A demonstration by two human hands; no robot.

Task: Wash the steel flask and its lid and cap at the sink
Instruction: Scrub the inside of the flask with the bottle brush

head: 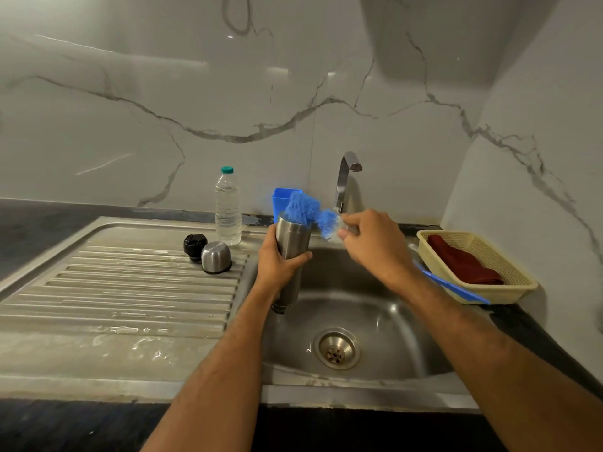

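Steel sink (385, 288): left hand (277, 262) grips cylindrical steel flask (291, 252) upright for access; right hand (375, 243), three o'clock, fingers pinching blue bottle brush (305, 212) at mouth.

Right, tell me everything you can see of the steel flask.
The steel flask is a slim brushed-metal cylinder with a ridged band at its base. It is open, its lid and cap off, and it is held over the sink basin, roughly upright, leaning slightly. The left hand wraps its middle in a closed grip. A blue bottle brush, held by the right hand, pokes into its mouth. No water runs on it.
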